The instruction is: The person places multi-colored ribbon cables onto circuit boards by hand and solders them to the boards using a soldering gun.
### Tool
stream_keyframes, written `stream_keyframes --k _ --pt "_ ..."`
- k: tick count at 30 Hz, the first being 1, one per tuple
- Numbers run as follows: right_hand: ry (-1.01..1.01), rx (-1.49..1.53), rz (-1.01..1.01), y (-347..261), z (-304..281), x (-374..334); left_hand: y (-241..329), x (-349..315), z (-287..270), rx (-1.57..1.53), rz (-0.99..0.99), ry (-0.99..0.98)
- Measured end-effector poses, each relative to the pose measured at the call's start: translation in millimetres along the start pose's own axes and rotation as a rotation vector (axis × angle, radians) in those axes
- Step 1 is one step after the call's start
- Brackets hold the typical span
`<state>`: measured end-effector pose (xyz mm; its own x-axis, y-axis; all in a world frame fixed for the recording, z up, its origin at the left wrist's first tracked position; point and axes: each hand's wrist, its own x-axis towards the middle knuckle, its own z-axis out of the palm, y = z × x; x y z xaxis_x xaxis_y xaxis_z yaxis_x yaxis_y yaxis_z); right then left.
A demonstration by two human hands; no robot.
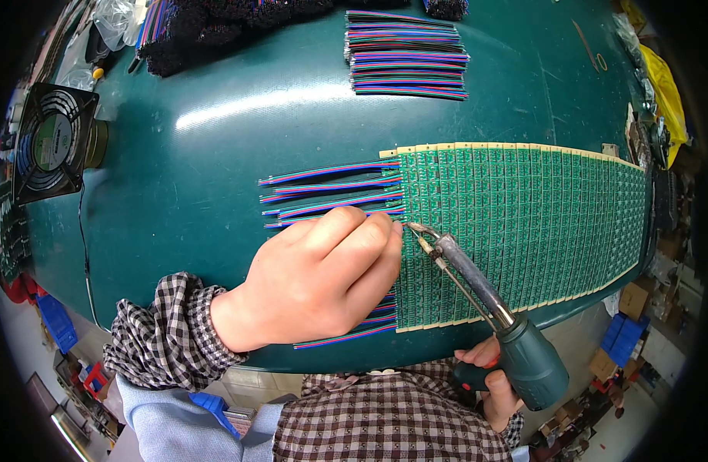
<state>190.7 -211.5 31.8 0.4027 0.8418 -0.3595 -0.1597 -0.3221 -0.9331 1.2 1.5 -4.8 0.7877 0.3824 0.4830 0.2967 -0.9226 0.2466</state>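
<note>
Overlapping green circuit board panels [515, 223] with pale edges lie fanned out on the table. Along their left edge, multicoloured ribbon wires [331, 185] stick out to the left in rows. My left hand [323, 277] is closed in a pinch on a ribbon wire at that edge, covering most of it and several others. Wrapped round the handle of a dark green soldering gun [532, 366], my right hand [496, 393] holds it below the panels. The gun's hot tip and thin solder feed tube meet the board edge right beside my left fingertips.
A bundle of loose ribbon wires [408, 58] lies at the back, with a dark heap of more wires [231, 23] to its left. A black fan [54, 142] stands at the left edge. A yellow bag [666, 100] and a rubber band [601, 62] are at the far right.
</note>
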Motion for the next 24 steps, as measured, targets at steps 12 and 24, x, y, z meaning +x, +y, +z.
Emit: stream_keyframes --k 12,24 --pt "0.049 -0.022 0.003 -7 5 3 1 1 -2 0.015 -0.002 0.002" --pt "0.151 -0.035 0.038 -13 9 1 1 1 -1 0.022 -0.003 0.009"
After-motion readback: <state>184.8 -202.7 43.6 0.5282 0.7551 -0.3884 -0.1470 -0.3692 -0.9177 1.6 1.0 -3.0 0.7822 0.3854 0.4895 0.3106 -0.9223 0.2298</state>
